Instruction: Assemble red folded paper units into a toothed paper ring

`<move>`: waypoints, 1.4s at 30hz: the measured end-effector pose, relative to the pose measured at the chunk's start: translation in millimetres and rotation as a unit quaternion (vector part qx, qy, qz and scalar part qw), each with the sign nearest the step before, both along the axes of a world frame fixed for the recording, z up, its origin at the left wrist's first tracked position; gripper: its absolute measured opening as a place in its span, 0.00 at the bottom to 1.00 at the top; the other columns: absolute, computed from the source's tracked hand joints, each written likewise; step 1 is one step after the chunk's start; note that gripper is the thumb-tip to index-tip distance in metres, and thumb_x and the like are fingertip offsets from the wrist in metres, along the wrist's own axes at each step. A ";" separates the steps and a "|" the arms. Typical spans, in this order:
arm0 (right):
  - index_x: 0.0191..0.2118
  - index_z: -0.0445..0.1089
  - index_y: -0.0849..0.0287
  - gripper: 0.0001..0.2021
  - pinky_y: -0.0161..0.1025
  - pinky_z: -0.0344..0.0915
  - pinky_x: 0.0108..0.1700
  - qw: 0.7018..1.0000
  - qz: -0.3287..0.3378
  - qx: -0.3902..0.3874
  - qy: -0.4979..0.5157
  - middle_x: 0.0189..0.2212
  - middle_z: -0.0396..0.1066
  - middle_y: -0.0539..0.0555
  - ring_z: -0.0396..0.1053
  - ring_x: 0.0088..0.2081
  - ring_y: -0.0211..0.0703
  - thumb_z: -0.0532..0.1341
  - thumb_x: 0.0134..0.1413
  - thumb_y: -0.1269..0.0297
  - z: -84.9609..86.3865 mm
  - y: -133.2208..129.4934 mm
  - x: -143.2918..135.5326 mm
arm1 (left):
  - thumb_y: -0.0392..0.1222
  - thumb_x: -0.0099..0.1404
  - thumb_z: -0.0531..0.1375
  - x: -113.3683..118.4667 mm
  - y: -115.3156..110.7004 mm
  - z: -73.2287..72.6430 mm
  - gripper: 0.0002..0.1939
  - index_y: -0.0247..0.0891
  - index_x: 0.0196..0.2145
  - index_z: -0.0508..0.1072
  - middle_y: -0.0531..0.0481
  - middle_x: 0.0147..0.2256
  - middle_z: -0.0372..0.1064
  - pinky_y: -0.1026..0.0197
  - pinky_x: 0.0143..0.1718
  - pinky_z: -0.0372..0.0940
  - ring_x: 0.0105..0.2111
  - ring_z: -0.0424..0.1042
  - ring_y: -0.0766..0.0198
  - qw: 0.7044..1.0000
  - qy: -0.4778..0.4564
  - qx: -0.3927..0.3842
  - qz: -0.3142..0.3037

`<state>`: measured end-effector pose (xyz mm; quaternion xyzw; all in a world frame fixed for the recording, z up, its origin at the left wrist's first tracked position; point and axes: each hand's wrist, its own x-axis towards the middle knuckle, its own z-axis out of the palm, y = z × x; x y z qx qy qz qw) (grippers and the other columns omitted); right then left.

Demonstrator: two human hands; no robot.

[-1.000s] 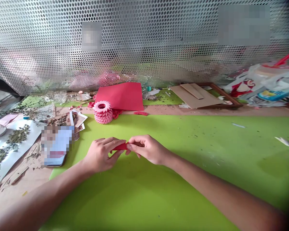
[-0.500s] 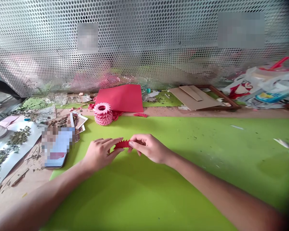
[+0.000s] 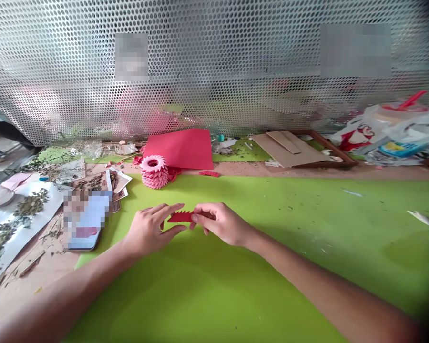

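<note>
Currently we see right hand (image 3: 216,222) pinching red strip (image 3: 180,217) by its end, over green sheet (image 3: 200,295). Left hand (image 3: 153,227) has thumb and fingers parted around strip's other end; contact unclear. Pink roll (image 3: 155,172) stands beyond, by red paper (image 3: 186,147).

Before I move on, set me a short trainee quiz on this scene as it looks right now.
1. Multiple choice: which hand pinches the toothed red piece?
A) the left hand
B) the right hand
C) neither

2. True or false: in the picture, the phone lies to the left of the spiky pink stack.

3. Fill in the blank: the sheet under the two hands is coloured ____.

Key: 1. B; 2. true; 3. green.
</note>
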<state>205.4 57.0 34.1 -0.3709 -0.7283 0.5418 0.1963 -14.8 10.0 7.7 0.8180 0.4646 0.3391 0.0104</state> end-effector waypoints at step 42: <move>0.41 0.76 0.58 0.12 0.39 0.65 0.39 0.952 -0.069 0.262 -0.142 0.38 0.77 0.54 0.72 0.36 0.44 0.60 0.60 0.57 -1.2 92.4 -4.3 | 0.42 0.67 0.60 0.2 5.9 -1.4 0.13 0.40 0.48 0.76 0.48 0.37 0.78 0.64 0.33 0.70 0.31 0.77 0.63 0.991 -0.039 -0.118 -0.040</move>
